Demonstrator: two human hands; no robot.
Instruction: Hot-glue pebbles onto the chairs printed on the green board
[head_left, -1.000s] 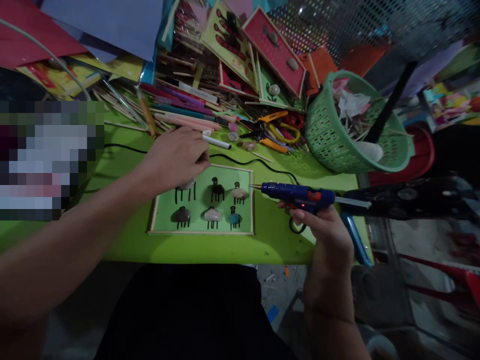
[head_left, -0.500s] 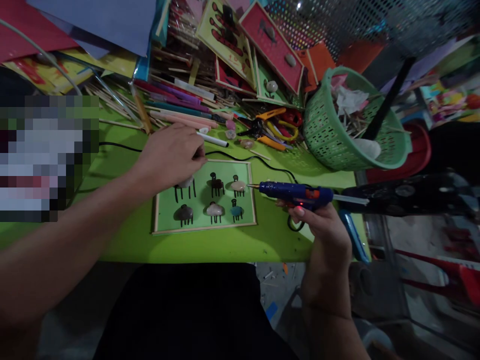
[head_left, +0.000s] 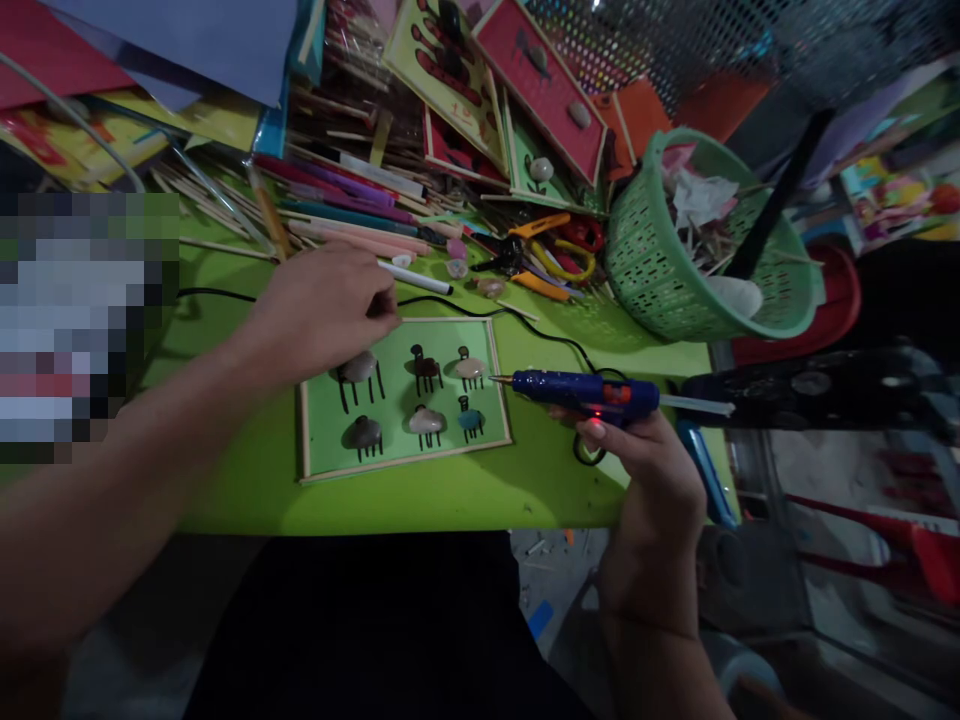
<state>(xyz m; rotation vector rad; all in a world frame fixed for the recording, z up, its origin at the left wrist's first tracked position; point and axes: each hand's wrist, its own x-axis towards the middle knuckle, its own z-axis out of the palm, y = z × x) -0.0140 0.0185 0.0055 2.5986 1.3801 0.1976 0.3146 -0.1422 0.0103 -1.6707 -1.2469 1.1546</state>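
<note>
A green card with a pale stick frame [head_left: 405, 463] lies on the lime-green table. Several pebbles sit on it with dark drawn legs and heads, including a grey pebble [head_left: 367, 432] and a blue pebble [head_left: 470, 420]. Over its top left edge is my left hand [head_left: 326, 300], fingers curled and pinched; whatever they may hold is hidden. Just below that hand shows a grey-brown pebble [head_left: 361, 367]. My right hand [head_left: 649, 450] grips a blue hot glue gun [head_left: 585, 392], its red light glowing. The nozzle points left, close to the card's right edge.
Behind the card lie a white marker [head_left: 416, 278], pliers [head_left: 517, 250] and many sticks and pens. A green basket [head_left: 652, 260] of scraps stands at the back right, beside finished framed cards [head_left: 540, 85]. A black cord [head_left: 510, 312] crosses the table.
My left hand has shifted slightly left, uncovering more of the upper left pebble. The framed card has turned a little, its lower left corner nearer me. My right hand still holds the glue gun.
</note>
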